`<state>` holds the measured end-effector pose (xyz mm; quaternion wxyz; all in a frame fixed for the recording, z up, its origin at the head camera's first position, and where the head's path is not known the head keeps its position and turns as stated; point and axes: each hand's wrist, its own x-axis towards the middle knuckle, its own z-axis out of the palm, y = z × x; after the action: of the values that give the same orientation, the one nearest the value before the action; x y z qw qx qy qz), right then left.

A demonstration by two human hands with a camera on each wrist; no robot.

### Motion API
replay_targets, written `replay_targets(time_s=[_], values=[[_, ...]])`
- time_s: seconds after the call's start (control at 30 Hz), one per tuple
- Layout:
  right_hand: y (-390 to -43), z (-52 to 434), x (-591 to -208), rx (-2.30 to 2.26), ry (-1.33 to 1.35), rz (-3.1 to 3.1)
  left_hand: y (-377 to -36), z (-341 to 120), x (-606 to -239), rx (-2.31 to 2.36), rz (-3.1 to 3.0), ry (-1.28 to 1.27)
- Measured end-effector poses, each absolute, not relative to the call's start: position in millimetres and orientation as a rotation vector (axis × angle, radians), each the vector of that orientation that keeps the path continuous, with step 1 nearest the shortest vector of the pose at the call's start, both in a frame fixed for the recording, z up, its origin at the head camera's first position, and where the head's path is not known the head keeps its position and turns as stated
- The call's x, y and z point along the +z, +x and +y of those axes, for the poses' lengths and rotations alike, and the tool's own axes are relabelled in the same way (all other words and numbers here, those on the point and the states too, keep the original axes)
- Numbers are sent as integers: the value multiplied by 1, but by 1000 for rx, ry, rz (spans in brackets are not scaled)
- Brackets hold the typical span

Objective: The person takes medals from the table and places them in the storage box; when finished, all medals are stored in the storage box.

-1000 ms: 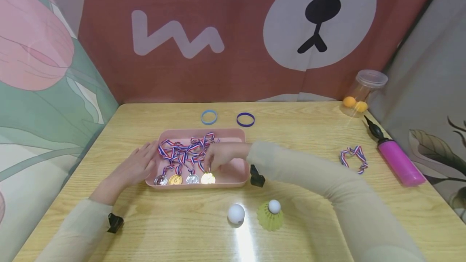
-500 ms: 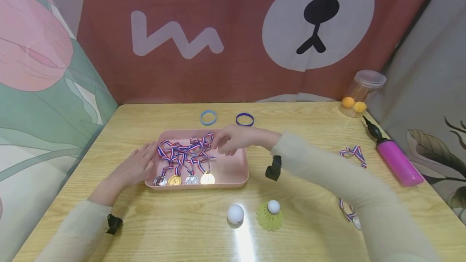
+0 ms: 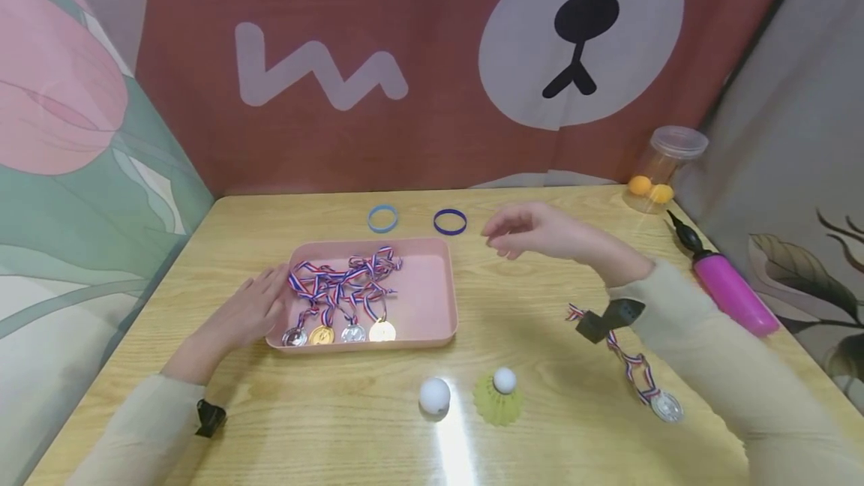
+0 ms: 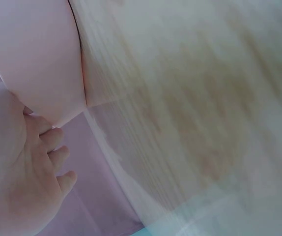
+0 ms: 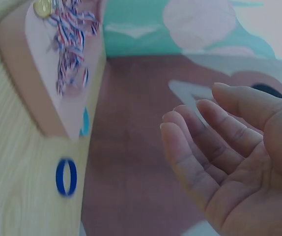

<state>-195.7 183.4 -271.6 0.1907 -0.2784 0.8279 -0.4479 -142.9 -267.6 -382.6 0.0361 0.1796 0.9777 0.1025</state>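
The wooden table [image 3: 580,463] carries everything. The pink tray [image 3: 432,298] sits left of its centre; inside it 4 medals [image 3: 337,333] line the near wall, 2 silver and 2 gold alternating, their striped ribbons [image 3: 340,280] heaped towards 12 o'clock and the tray's right half bare.

The left hand [image 3: 253,310] lies flat on the table at the tray's 9 o'clock, fingers straight, their tips against the tray's left wall; the left wrist view shows those fingers [image 4: 57,152] beside the pink wall.

The right hand [image 3: 533,235] hovers above the table at the tray's 2 o'clock, well apart from it, holding nothing; the right wrist view shows its fingers [image 5: 205,137] loosely bent and the palm bare.

At the right hand's 5 o'clock a loose silver medal [image 3: 667,406] lies on the table, its ribbon running up under the black wrist strap [image 3: 607,317], which hides part of it. The magenta pump [image 3: 725,283] lies at the hand's 3 o'clock by the table's right edge, with the clear jar [image 3: 664,167] of 2 orange balls beyond it in the far corner.

A yellow shuttlecock [image 3: 499,396] and a white ball [image 3: 434,394] stand side by side at the tray's 5 o'clock. The light blue ring [image 3: 382,217] and dark blue ring [image 3: 450,221] lie at the tray's 12 o'clock, between the tray and the backdrop.
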Motion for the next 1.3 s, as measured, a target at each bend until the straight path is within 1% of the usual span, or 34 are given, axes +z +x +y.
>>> replay_targets(time_s=[0.2,0.4,0.6,0.83,1.0,1.13,1.3], values=[[-185,229,-275,-1304,-710,2429,-142,-268,-382,314,3008,566],[-171,271,-286,-1301,-581,2546,-143,-269,-382,329,3015,599],[-162,308,-302,-1230,-482,2655,-145,-271,-385,318,3036,634],[-161,345,-330,-1177,-332,2672,-146,-272,-386,318,3033,629],[-159,366,-353,-1183,-251,2623,-145,-272,-385,321,3031,629],[-156,376,-369,-1190,-251,2617,-144,-272,-385,323,3030,633],[-155,381,-381,-1064,-286,2661,-144,-272,-385,322,3033,647]])
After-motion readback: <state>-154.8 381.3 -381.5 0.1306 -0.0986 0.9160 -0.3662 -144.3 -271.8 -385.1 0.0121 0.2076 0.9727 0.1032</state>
